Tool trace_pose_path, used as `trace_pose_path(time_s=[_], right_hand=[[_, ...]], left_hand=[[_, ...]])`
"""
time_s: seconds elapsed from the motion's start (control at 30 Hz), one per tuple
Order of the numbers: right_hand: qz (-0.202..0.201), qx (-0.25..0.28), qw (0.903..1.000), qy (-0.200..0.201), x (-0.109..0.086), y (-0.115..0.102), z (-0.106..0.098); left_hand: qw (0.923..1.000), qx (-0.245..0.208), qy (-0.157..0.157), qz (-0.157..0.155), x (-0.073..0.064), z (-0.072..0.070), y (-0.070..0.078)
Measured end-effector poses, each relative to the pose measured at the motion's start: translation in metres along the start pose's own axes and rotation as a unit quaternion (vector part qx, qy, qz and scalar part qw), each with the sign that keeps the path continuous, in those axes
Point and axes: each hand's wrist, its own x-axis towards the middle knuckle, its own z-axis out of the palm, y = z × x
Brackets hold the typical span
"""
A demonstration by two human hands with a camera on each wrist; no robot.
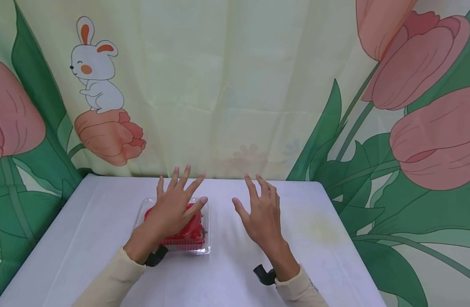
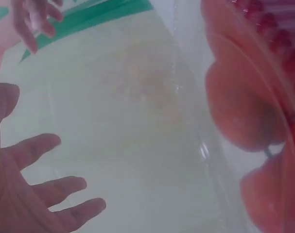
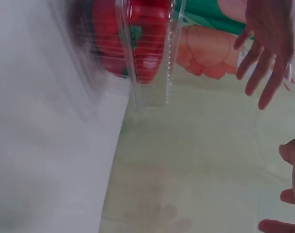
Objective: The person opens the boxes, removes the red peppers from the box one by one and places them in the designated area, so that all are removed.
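Note:
A clear plastic box (image 1: 209, 246) of red tomatoes (image 1: 194, 228) stands on the white table, left of the middle. Green stem bits show among the red. Above the box, my left hand (image 1: 169, 213) hovers with fingers spread and holds nothing, hiding part of the tomatoes. Over the bare cloth to the right of the box is my right hand (image 1: 261, 219), its fingers extended and nothing in its grasp. The right wrist view has the box (image 3: 132, 53) at the top, blurred, with the left hand (image 3: 273, 34) beside it. Large red tomatoes (image 2: 239, 107) fill the left wrist view's right side.
The white-covered table (image 1: 227, 277) ends at a back edge just beyond the fingertips. Behind it hangs a curtain (image 1: 227, 85) printed with tulips and a rabbit. A black strap piece (image 1: 265, 275) shows at the right wrist, another (image 1: 157, 256) at the left.

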Motion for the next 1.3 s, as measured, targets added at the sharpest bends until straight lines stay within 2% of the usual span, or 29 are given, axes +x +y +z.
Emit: trace_pose_path(time_s=[0.17,0.47,0.63,0.77,0.9,1.0,1.13,1.3], right_hand=[[-0.027,0.064,0.9965,0.045,-0.009,-0.008,0.011],[-0.062,0.118,0.9865,0.095,-0.027,-0.025,0.028],[-0.085,0.148,0.9768,0.128,-0.041,-0.039,0.042],[-0.102,0.172,0.9685,0.148,-0.052,-0.050,0.052],[-0.108,0.192,0.9640,0.148,-0.061,-0.062,0.060],[-0.104,0.202,0.9629,0.146,-0.069,-0.071,0.065],[-0.104,0.212,0.9614,0.142,-0.078,-0.083,0.071],[-0.115,0.223,0.9589,0.132,-0.090,-0.095,0.079]], left_hand=[[0.9945,-0.097,0.036,-0.015,-0.012,-0.008,-0.018],[0.9773,-0.195,0.046,-0.070,-0.033,-0.022,-0.054],[0.9675,-0.226,0.059,-0.095,-0.048,-0.027,-0.075],[0.9612,-0.243,0.067,-0.113,-0.058,-0.025,-0.091],[0.9594,-0.235,0.071,-0.139,-0.069,-0.021,-0.105],[0.9551,-0.244,0.072,-0.151,-0.078,-0.018,-0.117],[0.9413,-0.291,0.073,-0.154,-0.088,-0.009,-0.133],[0.9220,-0.342,0.054,-0.173,-0.100,0.000,-0.149]])
